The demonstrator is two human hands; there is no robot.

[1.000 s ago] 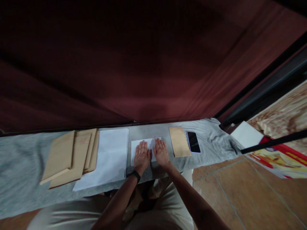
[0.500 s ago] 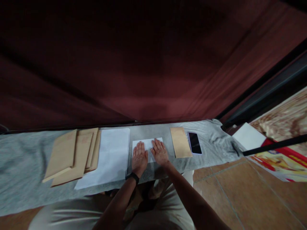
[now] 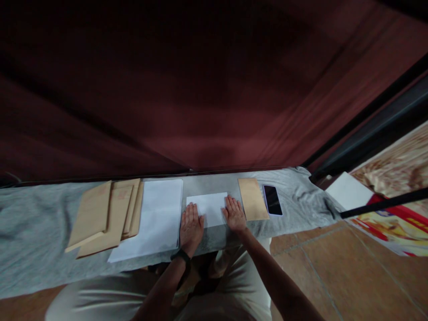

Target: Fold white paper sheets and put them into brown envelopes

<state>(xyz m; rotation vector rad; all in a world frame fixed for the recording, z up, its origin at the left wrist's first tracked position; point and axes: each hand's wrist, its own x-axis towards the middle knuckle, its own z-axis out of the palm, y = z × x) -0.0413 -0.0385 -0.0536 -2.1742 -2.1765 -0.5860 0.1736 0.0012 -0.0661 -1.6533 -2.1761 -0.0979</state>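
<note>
In front of me a small white sheet of paper (image 3: 211, 209), perhaps folded, lies flat on the grey cloth. My left hand (image 3: 191, 228) rests palm down over its left edge, fingers stretched out. Over the right edge lies my right hand (image 3: 234, 215), also flat, with its fingers a little spread. Neither hand grips anything. Just right of my right hand is a single brown envelope (image 3: 253, 199). A stack of larger white paper (image 3: 160, 218) sits to the left of my left hand.
Several brown envelopes (image 3: 92, 209) overlap at the left, partly on the white stack. A phone (image 3: 273, 199) lies right of the single envelope. Grey cloth (image 3: 36, 232) covers the narrow bench, with a dark red panel (image 3: 214, 111) behind it. A colourful printed box (image 3: 394, 223) is at far right.
My hands have slid apart, the left one leftward and the right one rightward, from the middle of the small white paper to its side edges. More of its surface shows.
</note>
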